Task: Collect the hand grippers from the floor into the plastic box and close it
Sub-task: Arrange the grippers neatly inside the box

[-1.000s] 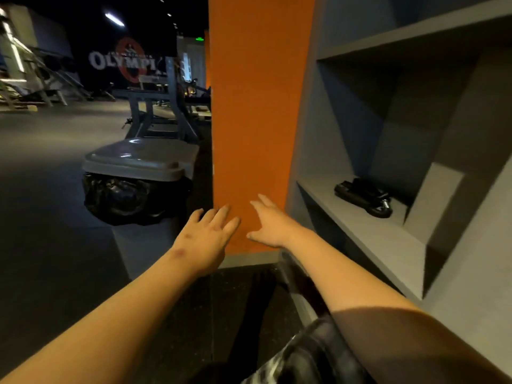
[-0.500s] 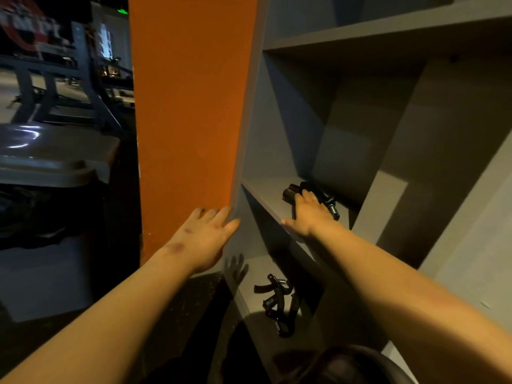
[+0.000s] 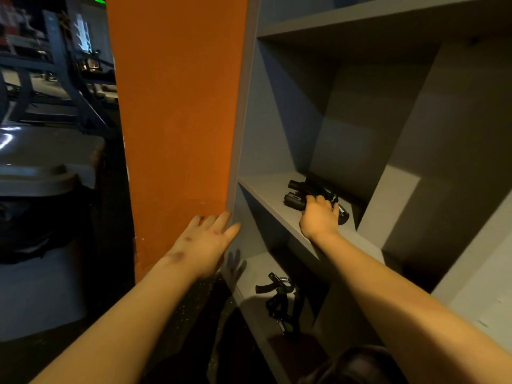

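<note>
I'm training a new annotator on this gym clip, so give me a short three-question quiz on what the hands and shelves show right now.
1. True or false: the left hand grips something.
2. The right hand grips black hand grippers lying on: A) the floor, B) the middle shelf, C) a plastic box.
3. What lies on the lower shelf?
Key: 1 false, its fingers are straight. 2 B. 3 a second pile of black grippers.
</note>
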